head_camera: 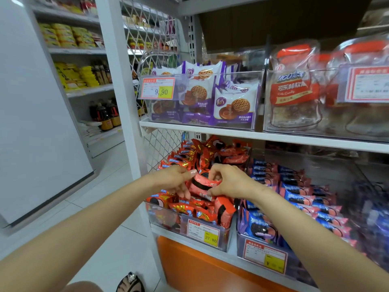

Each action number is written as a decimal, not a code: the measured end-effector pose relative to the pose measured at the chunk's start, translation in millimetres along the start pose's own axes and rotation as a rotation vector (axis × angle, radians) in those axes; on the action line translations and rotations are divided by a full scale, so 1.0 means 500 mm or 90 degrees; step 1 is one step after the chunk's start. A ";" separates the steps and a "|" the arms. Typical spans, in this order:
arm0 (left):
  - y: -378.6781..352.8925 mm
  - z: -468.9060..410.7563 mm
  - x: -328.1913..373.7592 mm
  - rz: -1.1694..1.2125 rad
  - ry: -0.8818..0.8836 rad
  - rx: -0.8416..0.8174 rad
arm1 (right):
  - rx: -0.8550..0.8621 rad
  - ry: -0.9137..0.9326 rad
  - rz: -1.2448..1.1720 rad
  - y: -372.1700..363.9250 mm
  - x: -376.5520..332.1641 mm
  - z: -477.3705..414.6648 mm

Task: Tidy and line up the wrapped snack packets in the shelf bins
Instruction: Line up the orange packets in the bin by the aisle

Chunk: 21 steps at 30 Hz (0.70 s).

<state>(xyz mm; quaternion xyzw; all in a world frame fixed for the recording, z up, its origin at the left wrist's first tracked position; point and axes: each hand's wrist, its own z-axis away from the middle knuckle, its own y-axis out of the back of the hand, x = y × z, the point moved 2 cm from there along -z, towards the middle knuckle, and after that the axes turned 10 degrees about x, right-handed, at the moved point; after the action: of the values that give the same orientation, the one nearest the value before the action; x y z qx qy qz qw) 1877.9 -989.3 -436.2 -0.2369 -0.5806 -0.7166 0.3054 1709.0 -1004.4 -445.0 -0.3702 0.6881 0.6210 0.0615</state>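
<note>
A pink wrapped snack packet is held above a clear bin heaped with several red wrapped packets. My left hand pinches its left side with thumb and fingers. My right hand grips its right side, fingers curled over the top edge. The bin stands on the lower shelf and carries a price tag reading 27.80. To its right a second clear bin holds rows of several blue and pink packets standing on edge.
The upper shelf edge hangs just above the red packets. On it stand a bin of purple biscuit packs and red candy bags. A wire mesh side panel bounds the left. An orange base panel lies below.
</note>
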 end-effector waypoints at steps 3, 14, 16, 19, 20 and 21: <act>0.015 0.010 -0.007 0.258 0.073 -0.068 | 0.067 0.072 -0.146 0.003 -0.008 0.003; 0.033 0.021 -0.036 0.357 -0.131 0.032 | 0.127 -0.001 -0.338 0.027 0.006 -0.008; 0.033 0.024 -0.030 0.343 -0.177 0.030 | 0.082 -0.017 -0.336 0.013 0.002 -0.003; 0.036 0.028 -0.024 0.297 -0.220 0.021 | 0.099 -0.001 -0.361 0.007 -0.010 -0.002; 0.037 0.030 -0.020 0.257 -0.229 0.023 | 0.116 0.005 -0.362 0.007 -0.012 -0.003; 0.040 0.032 -0.013 0.203 -0.239 0.035 | 0.126 0.011 -0.362 0.005 -0.016 -0.003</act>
<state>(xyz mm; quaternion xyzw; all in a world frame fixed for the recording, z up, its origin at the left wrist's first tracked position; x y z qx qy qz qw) 1896.5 -975.2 -423.4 -0.4462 -0.6017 -0.5869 0.3072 1713.8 -1002.5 -438.5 -0.5456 0.6145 0.5054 0.2633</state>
